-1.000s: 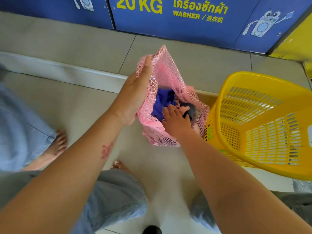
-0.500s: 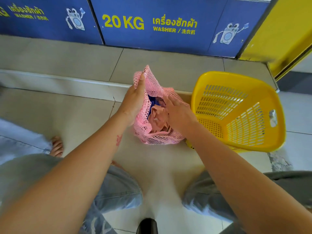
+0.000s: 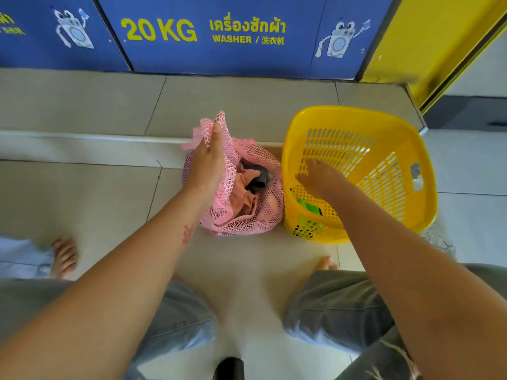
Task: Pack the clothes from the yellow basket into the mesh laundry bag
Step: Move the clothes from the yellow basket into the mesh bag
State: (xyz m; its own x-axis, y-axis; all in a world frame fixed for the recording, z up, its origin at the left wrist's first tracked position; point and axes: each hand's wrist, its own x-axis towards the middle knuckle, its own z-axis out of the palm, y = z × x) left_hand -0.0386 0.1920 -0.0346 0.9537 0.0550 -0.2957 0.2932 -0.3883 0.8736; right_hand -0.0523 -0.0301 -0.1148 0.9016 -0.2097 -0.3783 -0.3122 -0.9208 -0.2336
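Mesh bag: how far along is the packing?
Done: a peach garment and a dark garment lie inside the pink mesh bag. In hand: the left hand holds the bag's rim up; the right hand, open and empty, reaches into the yellow basket. To do: at least a green garment in the basket's bottom corner.

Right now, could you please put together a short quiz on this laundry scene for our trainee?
1. True or false: the right hand is inside the mesh laundry bag.
2. Which colour is the garment lying in the yellow basket? A red, B green, C white.
3. What does the left hand grip?
Key: 1 false, it reaches into the basket, open and empty. 2 B. 3 the bag's raised rim.
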